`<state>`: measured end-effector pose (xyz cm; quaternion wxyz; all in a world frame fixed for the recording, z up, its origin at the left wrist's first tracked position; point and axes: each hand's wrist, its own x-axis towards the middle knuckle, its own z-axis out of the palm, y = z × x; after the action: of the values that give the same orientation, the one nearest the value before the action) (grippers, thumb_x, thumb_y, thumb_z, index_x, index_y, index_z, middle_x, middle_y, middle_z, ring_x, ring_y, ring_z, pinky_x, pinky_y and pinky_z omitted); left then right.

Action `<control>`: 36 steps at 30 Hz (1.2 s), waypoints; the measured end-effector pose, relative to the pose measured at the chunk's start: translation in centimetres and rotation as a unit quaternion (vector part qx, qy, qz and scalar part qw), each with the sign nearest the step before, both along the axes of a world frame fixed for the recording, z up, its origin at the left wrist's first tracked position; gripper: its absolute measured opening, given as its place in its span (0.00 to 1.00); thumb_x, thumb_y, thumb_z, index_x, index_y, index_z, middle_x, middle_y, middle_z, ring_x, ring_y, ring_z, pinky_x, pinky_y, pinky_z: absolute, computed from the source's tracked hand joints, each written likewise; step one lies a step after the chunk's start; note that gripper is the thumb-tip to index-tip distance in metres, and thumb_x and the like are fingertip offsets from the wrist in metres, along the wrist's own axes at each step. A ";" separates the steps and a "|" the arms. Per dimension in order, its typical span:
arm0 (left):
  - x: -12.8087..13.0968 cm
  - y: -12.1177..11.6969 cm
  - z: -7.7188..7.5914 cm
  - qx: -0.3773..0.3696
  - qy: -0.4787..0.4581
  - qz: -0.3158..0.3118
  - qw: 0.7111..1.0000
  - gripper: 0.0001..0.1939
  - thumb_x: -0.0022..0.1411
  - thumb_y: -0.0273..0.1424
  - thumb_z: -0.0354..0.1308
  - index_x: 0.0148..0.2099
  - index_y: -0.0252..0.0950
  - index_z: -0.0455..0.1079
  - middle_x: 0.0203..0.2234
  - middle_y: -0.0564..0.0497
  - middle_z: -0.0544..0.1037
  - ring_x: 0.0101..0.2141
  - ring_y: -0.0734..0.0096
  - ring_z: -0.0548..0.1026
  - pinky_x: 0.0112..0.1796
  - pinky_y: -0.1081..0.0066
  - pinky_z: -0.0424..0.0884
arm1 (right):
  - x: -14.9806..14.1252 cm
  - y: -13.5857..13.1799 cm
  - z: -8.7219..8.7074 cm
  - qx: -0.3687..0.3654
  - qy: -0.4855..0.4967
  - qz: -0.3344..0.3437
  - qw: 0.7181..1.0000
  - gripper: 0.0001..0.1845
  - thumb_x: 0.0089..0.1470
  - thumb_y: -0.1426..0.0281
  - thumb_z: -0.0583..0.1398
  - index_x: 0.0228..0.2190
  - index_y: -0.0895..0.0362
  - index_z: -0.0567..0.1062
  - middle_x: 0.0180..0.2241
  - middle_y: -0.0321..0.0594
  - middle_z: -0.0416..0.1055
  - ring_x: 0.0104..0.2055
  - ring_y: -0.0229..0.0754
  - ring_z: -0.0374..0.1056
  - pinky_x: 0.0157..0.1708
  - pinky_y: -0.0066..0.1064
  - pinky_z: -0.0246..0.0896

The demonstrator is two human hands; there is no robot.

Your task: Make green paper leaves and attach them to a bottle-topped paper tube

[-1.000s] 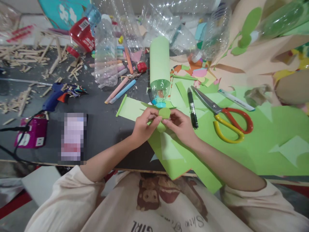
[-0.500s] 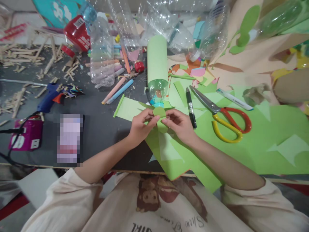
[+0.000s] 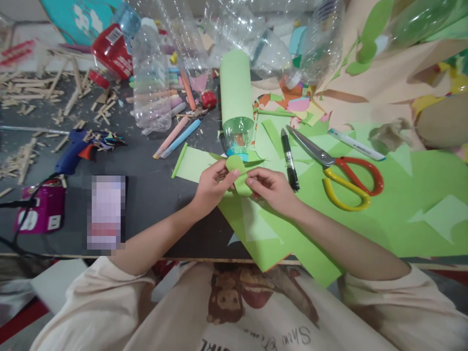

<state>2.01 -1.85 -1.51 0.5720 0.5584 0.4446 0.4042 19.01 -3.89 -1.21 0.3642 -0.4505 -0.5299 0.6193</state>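
Note:
A small green paper cutout with rounded lobes is pinched between both my hands. My left hand is closed on its left side, thumb lying across the paper's face. On the right edge, my right hand grips it between thumb and fingers. Just beyond my fingertips lies a clear plastic bottle, its blue cap toward me and its body wrapped in pale green paper. A pale green strip with a rolled end rests left of my left hand.
Right of my hands are a black pen, scissors with red and yellow handles, and a green sheet. At left are a blue glue gun, a phone and a purple box. Plastic bottles crowd the back.
The paper cutout has turned and tilts in my hands, its upper lobe now leaning left. Both hands keep their pinch on it. The view has shifted slightly.

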 end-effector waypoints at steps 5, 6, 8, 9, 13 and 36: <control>0.0 0.1 0.3 -0.008 -0.013 -0.018 1.000 0.23 0.55 0.53 0.63 0.29 0.37 0.66 0.17 0.58 0.66 0.19 0.78 0.67 0.22 0.75 0.66 | 0.3 -0.1 -0.1 0.017 -0.013 0.017 1.000 0.14 0.57 0.57 0.60 0.28 0.54 0.67 0.20 0.29 0.59 0.21 0.33 0.57 0.22 0.28 0.56; 0.0 0.1 0.4 -0.012 -0.017 -0.023 1.000 0.23 0.54 0.53 0.63 0.29 0.37 0.66 0.17 0.58 0.67 0.19 0.78 0.67 0.22 0.75 0.66 | 0.3 0.0 -0.1 0.022 -0.014 0.019 0.999 0.14 0.57 0.58 0.59 0.28 0.54 0.67 0.21 0.29 0.59 0.22 0.34 0.57 0.22 0.28 0.56; 0.0 0.1 0.5 -0.020 -0.022 -0.031 0.999 0.23 0.54 0.52 0.64 0.29 0.37 0.67 0.17 0.58 0.67 0.18 0.78 0.67 0.22 0.75 0.66 | 0.4 0.0 -0.2 0.032 -0.015 0.023 0.999 0.14 0.58 0.58 0.59 0.28 0.54 0.66 0.21 0.29 0.58 0.23 0.34 0.58 0.23 0.29 0.57; 0.0 0.1 0.5 -0.023 -0.022 -0.032 0.999 0.23 0.54 0.52 0.64 0.29 0.37 0.67 0.17 0.58 0.68 0.18 0.79 0.67 0.21 0.75 0.66 | 0.4 0.0 -0.2 0.036 -0.015 0.025 0.999 0.14 0.58 0.58 0.59 0.28 0.53 0.65 0.22 0.29 0.58 0.23 0.34 0.58 0.24 0.29 0.58; -0.1 0.1 0.2 -0.024 -0.014 -0.022 0.999 0.23 0.54 0.52 0.64 0.30 0.37 0.68 0.16 0.57 0.69 0.18 0.79 0.68 0.22 0.75 0.67 | 0.4 0.1 -0.2 0.049 -0.010 0.020 0.999 0.18 0.57 0.53 0.59 0.27 0.53 0.66 0.22 0.30 0.59 0.24 0.35 0.58 0.25 0.30 0.58; -0.3 0.1 0.2 0.005 -0.005 -0.070 0.998 0.23 0.60 0.52 0.58 0.29 0.37 0.64 0.18 0.57 0.68 0.20 0.79 0.67 0.24 0.75 0.65 | 0.1 -0.2 -0.1 0.051 -0.012 -0.057 0.997 0.23 0.54 0.47 0.61 0.25 0.53 0.65 0.18 0.29 0.59 0.19 0.34 0.56 0.19 0.28 0.52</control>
<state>1.66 -1.78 -1.36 0.5978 0.5890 0.3999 0.3684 19.15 -4.11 -1.36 0.4151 -0.4678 -0.5387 0.5644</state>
